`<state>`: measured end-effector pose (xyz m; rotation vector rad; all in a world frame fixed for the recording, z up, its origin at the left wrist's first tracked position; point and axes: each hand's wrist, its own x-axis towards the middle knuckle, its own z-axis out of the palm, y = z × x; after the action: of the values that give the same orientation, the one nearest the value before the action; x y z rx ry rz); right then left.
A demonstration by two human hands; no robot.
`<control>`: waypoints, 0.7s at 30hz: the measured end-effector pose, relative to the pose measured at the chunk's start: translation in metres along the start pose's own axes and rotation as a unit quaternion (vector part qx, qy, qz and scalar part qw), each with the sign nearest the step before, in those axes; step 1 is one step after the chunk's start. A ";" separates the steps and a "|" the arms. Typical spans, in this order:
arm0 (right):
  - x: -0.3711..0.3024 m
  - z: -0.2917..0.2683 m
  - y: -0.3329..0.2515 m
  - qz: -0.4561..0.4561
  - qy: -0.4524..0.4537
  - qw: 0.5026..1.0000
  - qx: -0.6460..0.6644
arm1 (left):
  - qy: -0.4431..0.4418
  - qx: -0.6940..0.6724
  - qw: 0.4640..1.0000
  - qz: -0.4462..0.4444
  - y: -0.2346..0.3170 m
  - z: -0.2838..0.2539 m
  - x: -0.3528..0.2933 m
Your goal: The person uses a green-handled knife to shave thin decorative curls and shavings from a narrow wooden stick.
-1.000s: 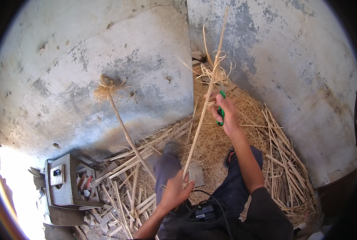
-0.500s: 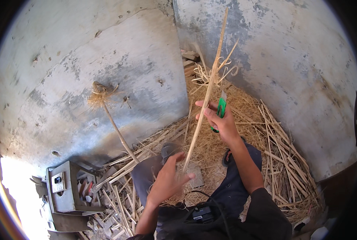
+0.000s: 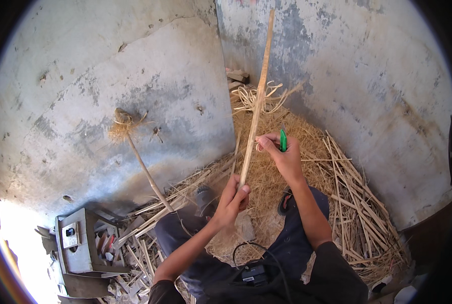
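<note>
A long, pale bamboo strip (image 3: 256,116) stands tilted upright in front of me, its far end reaching up against the wall. My left hand (image 3: 228,205) is closed around its near end. In my right hand (image 3: 287,158) is a green utility knife (image 3: 283,141), partly hidden by the fingers. The thumb and fingertips of that hand meet at the strip's right side, beside a small pale curl. Thin curled shavings (image 3: 244,97) show on both sides of the strip higher up; whether they hang from it I cannot tell.
Fine shavings (image 3: 307,137) heap up in the wall corner. Split strips (image 3: 365,213) pile at the right, with more along the left. A stick with a fibre-wrapped head (image 3: 147,172) leans on the left wall. An overturned wooden stool (image 3: 81,243) lies lower left, near bright light.
My left hand has risen from open beside the strip to a grip on its near end. My right hand has turned, its fingertips now at the strip's side. The strip has shifted slightly left.
</note>
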<state>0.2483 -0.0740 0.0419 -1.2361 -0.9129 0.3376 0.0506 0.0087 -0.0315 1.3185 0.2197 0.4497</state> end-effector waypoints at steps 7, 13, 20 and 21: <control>0.001 0.001 0.010 -0.015 -0.012 1.000 -0.003 | -0.068 -0.063 0.996 -0.008 0.013 0.004 0.041; 0.005 -0.002 0.004 0.021 0.004 1.000 0.003 | -0.064 -0.102 0.991 0.059 0.010 0.006 0.032; 0.028 0.012 -0.016 -0.008 -0.064 0.996 -0.056 | -0.060 -0.113 0.988 0.087 0.024 -0.002 0.023; 0.032 0.011 -0.017 -0.011 -0.068 0.996 -0.057 | -0.058 -0.112 0.988 0.091 0.021 -0.006 0.023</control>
<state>0.2557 -0.0505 0.0711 -1.3178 -1.0739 0.3592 0.0646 0.0275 -0.0107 1.1434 -0.0479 0.5340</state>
